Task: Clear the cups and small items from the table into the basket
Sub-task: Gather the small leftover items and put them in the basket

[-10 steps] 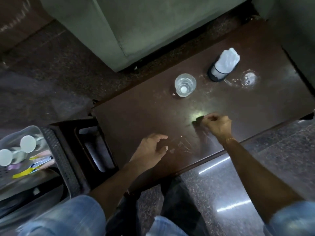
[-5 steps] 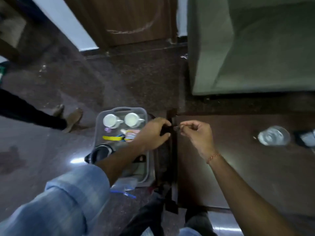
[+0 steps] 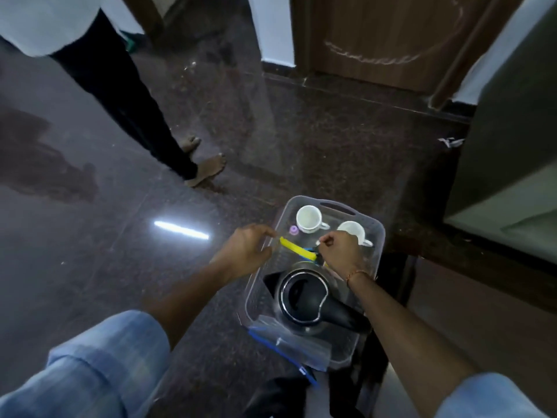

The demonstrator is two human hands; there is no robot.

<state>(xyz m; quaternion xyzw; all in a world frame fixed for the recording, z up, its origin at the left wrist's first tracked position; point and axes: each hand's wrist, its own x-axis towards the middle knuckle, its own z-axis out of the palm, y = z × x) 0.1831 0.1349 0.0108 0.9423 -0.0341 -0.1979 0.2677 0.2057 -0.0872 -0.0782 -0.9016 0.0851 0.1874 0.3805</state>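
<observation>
Both arms reach forward, rolled blue sleeves at the elbows. Left hand hovers palm down, fingers loosely curled. Right hand sits level beside it, apart, fingertips pinched together, a thread band at its wrist.

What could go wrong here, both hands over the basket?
1. Whatever the right hand pinches is too small to see; it may miss the basket or slip through.
2. That hand hovers against a white cup; pulling back could knock it.
3. The plastic bag hangs over the basket's near rim and may slide off.
</observation>
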